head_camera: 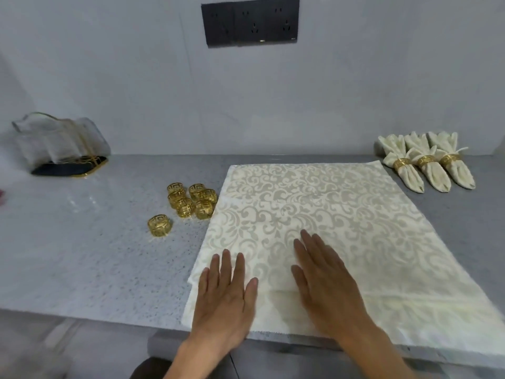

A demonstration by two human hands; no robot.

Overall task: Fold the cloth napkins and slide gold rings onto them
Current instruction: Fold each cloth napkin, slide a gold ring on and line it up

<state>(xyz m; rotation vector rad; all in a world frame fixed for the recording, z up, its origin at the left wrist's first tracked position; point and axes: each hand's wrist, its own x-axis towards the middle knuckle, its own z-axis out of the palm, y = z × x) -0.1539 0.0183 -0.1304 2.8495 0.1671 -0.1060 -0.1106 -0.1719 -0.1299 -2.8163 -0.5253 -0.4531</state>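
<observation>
A cream napkin [328, 209] with a pale scroll pattern lies spread flat on the grey speckled counter [95, 255]. My left hand [226, 294] lies flat on its near left corner, fingers straight. My right hand [325, 280] presses flat on the cloth just to the right, fingers straight and pointing away. Left of the napkin sits a cluster of several gold rings [192, 199], and one gold ring [159, 225] lies apart, nearer to me. At the back right lie three folded napkins [426, 162], each with a gold ring around its middle.
A clear, gold-trimmed holder [61, 144] on a dark base stands at the back left against the wall. A black socket panel [250, 20] is on the wall above. The counter's front edge runs just under my wrists.
</observation>
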